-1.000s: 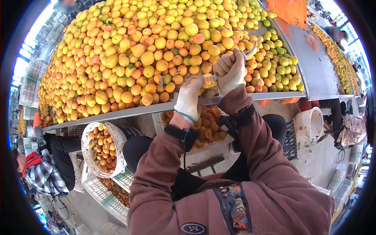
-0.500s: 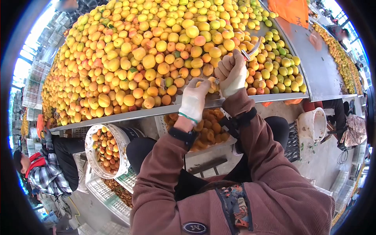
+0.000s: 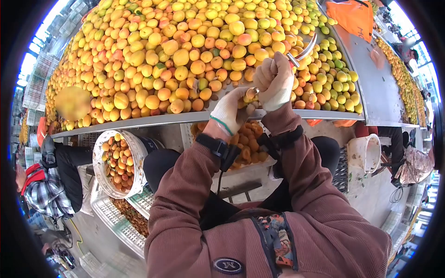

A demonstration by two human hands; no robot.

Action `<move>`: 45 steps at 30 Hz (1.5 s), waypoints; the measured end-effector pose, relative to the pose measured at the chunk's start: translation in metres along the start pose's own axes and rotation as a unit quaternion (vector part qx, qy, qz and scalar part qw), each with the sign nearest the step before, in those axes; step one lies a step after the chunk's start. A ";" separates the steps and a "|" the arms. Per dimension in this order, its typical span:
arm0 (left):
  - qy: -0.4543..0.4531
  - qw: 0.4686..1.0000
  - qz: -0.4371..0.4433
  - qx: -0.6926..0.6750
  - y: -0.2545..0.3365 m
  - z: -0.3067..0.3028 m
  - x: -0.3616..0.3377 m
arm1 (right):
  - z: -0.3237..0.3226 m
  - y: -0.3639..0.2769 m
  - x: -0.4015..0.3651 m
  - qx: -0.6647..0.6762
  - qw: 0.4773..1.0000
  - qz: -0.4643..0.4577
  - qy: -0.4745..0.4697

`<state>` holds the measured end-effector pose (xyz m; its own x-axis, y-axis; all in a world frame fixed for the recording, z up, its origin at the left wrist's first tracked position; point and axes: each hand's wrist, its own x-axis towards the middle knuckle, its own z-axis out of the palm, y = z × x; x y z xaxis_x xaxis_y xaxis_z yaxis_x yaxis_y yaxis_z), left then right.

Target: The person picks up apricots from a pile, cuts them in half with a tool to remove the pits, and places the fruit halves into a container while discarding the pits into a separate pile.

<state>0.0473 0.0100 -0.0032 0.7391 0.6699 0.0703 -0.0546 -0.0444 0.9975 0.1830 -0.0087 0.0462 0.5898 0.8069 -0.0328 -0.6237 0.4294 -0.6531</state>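
Observation:
My left hand (image 3: 230,111), in a white glove, is closed around an apricot (image 3: 251,95) just over the metal table's front edge. Beside it, touching or nearly so, my gloved right hand (image 3: 275,83) makes a fist around a pitting tool with a curved metal blade (image 3: 307,50) that sticks out past the thumb. A small metal end (image 3: 256,90) of the tool shows below the fist, against the apricot. The tool's handle is mostly hidden by my fingers. Behind both hands lies a large heap of whole apricots (image 3: 153,58).
Below the table edge (image 3: 162,119) stands a crate of halved apricots (image 3: 250,143). A white bucket (image 3: 131,180) of apricots is at the left, on crates (image 3: 111,227). Another bucket (image 3: 372,155) stands right. An orange bag (image 3: 354,18) lies on the table. A person (image 3: 51,190) sits left.
My left hand has turned and dropped slightly, with its fingers now curled more under the apricot. The right fist keeps its grip on the tool. The whole view has shifted a little.

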 end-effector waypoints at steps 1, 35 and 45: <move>0.006 0.998 0.037 0.052 -0.010 0.000 0.002 | -0.004 0.001 0.002 -0.001 1.000 0.003 -0.001; 0.167 0.895 -0.094 -0.402 -0.034 -0.016 0.000 | -0.063 0.050 -0.014 -0.473 0.870 -0.127 -0.060; 0.159 0.907 -0.089 -0.380 0.000 -0.015 0.000 | -0.047 -0.017 0.003 -0.267 0.960 0.033 0.083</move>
<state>0.0368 0.0209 -0.0036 0.5574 0.8013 -0.2171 -0.4888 0.5282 0.6943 0.2195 -0.0326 0.0214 0.6589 0.7310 -0.1777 -0.3366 0.0752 -0.9386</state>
